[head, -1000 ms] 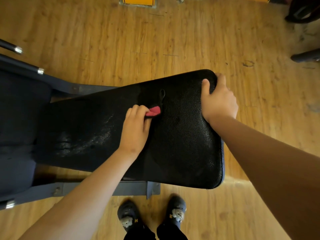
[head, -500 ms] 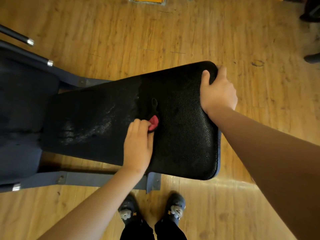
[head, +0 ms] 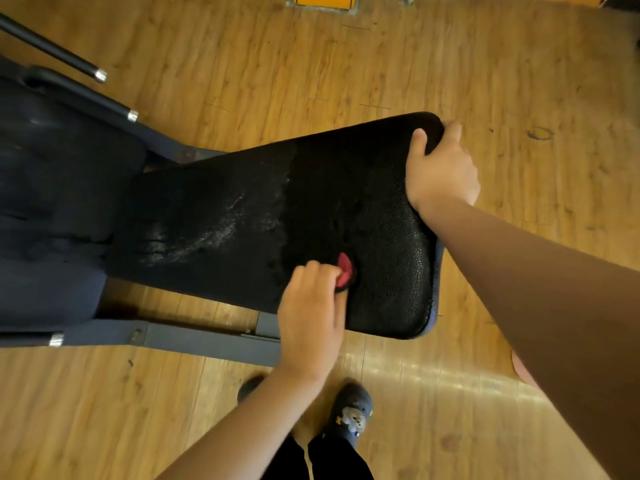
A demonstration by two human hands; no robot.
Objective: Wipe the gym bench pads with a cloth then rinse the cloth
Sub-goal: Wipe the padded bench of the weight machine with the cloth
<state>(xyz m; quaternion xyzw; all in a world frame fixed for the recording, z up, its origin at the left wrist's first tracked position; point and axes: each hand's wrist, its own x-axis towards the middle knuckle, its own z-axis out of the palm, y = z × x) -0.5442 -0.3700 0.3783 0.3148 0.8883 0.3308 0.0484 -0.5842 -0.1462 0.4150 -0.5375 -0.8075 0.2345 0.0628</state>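
**Student:** Where does the cloth lie relative to the fingers?

**Instructor:** The red cloth [head: 345, 270] is bunched inside the left hand [head: 311, 317]. The fingers [head: 313, 271] are curled round it and press it onto the bench pad [head: 346, 202] close to the pad's near edge. Only a small fold shows, on the thumb side, pointing toward the pad's free end.

**Student:** And the pad's long axis?

**Instructor:** It runs from the second pad [head: 52, 202] at the left to the free end at the right, rising slightly toward the far right. The right hand [head: 443, 171] grips the far corner of that end, with the thumb on top and the fingers wrapped over the edge. It holds no cloth.

**Student:** Which surface remains?

**Instructor:** A wet sheen covers the pad to the left of the cloth. To its right the grain looks dry, as far as the end. The next stroke therefore probably runs along the axis toward the right hand, and the left hand is the nearer one. The right hand covers one corner, so it would have to shift for that patch to be wiped.

**Student:** Rinsing?

**Instructor:** Not yet begun, and no water source is in view.
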